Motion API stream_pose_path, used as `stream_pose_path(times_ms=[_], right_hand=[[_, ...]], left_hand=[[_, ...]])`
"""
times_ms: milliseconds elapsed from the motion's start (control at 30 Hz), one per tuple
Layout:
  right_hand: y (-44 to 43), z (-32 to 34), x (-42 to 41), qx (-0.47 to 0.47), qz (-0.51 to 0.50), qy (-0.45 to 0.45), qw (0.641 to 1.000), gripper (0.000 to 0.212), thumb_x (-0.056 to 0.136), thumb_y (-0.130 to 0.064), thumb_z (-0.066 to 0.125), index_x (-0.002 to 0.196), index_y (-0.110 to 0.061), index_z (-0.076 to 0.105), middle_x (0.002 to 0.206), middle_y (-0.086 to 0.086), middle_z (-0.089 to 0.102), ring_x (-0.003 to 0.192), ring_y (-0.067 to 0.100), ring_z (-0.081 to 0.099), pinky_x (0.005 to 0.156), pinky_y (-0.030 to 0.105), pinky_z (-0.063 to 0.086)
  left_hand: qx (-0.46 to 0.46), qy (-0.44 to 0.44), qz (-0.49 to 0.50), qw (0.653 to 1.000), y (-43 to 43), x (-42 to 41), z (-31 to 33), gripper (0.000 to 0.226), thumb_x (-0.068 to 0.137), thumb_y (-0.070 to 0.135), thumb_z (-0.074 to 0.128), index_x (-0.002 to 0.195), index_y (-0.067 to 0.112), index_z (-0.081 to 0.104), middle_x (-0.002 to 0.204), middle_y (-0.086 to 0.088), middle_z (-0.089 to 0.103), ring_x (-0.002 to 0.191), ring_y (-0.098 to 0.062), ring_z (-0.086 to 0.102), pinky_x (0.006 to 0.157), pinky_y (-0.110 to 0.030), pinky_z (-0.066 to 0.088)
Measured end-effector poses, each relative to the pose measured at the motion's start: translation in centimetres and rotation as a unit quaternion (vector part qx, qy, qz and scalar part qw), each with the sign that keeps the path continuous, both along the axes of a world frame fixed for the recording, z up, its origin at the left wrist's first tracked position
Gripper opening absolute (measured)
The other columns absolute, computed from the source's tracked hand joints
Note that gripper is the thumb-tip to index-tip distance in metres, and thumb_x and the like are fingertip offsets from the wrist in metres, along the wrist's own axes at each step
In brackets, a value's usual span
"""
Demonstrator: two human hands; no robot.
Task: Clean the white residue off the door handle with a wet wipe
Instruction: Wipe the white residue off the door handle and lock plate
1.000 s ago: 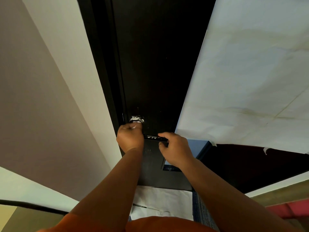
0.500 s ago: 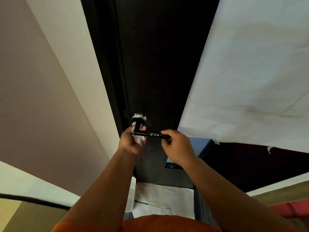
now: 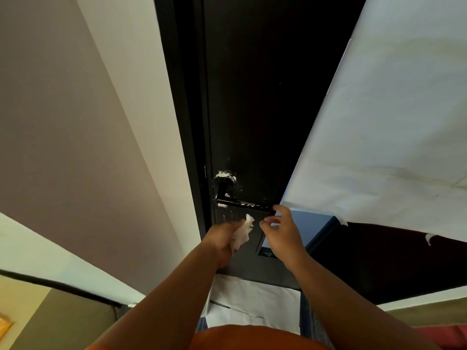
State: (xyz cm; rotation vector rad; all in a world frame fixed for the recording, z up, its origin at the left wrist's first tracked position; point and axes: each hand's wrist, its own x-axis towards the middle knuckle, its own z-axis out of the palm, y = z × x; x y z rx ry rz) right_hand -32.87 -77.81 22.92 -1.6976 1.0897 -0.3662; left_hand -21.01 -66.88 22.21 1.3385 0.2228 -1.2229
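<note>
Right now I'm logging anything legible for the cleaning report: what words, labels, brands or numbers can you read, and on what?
None can be read.
Door handle: white residue only, no lettering.
Wet wipe in the left hand: no print visible.
Small dark plate low on the door: too small and blurred to tell.

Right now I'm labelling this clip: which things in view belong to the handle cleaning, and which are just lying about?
Part of the job:
- door handle, with white residue around its base
- wet wipe, bunched in the left hand
- right hand, open at the handle's tip

Just lying about:
- white paper sheet on the right
- white paper on the floor
</note>
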Motion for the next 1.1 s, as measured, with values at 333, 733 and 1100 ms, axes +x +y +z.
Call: stream_pose_path(times_ms=[333, 733, 1100], right_hand=[[-0.4, -0.5, -1.0, 0.159, 0.024, -0.043, 0.986, 0.02, 0.087, -0.015, 0.076, 0.105, -0.024, 0.071, 0.098, 0.006, 0.076, 0.086, 0.028, 0.075, 0.076, 0.042, 0.064], [0.3, 1.0, -2.1, 0.251, 0.029, -0.089, 0.963, 0.021, 0.092, -0.013, 0.073, 0.111, -0.021, 0.073, 0.112, 0.012, 0.071, 0.095, 0.033, 0.074, 0.07, 0.039, 0.062], [-3.6, 3.5, -1.6, 0.011, -0.208, -0.148, 0.967, 0.017, 0.088, -0.01, 0.072, 0.09, -0.026, 0.066, 0.094, 0.0, 0.068, 0.09, 0.023, 0.07, 0.073, 0.043, 0.063]], left_hand=[[-0.057, -0.125, -0.104, 0.985, -0.2, -1.1, -0.1, 0.03, 0.09, -0.008, 0.063, 0.116, 0.004, 0.073, 0.109, -0.018, 0.076, 0.1, -0.03, 0.073, 0.089, -0.04, 0.059], [-0.016, -0.221, -0.115, 0.968, 0.6, -1.5, 0.9, 0.011, 0.093, 0.019, 0.074, 0.102, 0.019, 0.08, 0.097, -0.004, 0.078, 0.089, -0.02, 0.073, 0.076, -0.035, 0.059], [-0.031, -0.218, 0.07, 0.973, 3.1, 4.3, 2.5, 0.015, 0.102, 0.019, 0.06, 0.109, 0.014, 0.072, 0.087, -0.004, 0.074, 0.072, -0.018, 0.067, 0.069, -0.029, 0.055]])
